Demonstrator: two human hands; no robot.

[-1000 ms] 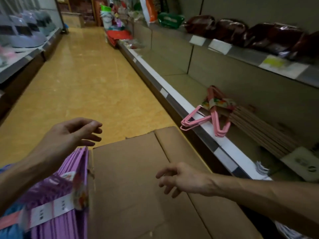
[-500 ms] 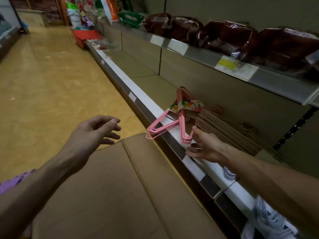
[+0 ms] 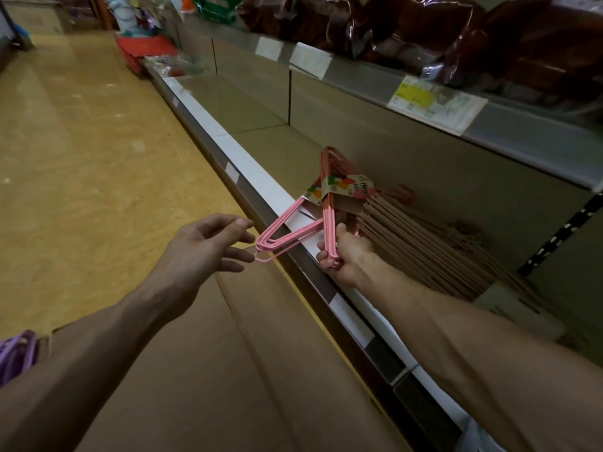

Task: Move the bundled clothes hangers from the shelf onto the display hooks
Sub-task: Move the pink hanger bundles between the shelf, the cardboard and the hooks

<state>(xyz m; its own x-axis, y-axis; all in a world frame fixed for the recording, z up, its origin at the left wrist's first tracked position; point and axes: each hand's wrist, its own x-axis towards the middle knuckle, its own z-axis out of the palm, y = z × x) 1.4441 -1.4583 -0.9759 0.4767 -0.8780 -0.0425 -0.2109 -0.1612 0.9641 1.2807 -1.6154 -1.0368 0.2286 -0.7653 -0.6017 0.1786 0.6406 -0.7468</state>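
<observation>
A bundle of pink clothes hangers [image 3: 327, 203] with a colourful paper band lies on the lower shelf [image 3: 280, 151], its ends sticking out over the shelf's front edge. My right hand [image 3: 342, 256] is closed around the near end of the bundle. Just left of the bundle's other corner, my left hand [image 3: 202, 246] is open, fingertips at the pink loop but not gripping it. A stack of brown hangers [image 3: 424, 243] lies beside the pink ones on the shelf. No display hooks are in view.
A closed cardboard box [image 3: 202, 370] sits below my arms against the shelf front. Purple hangers [image 3: 16, 353] show at the lower left edge. Dark wrapped packages [image 3: 424, 31] fill the upper shelf. The yellow aisle floor [image 3: 81, 158] stretches to the left.
My right hand has reached the pink bundle and closed on its near end. My left hand has moved right, up to the bundle's other corner. The view has swung toward the shelf.
</observation>
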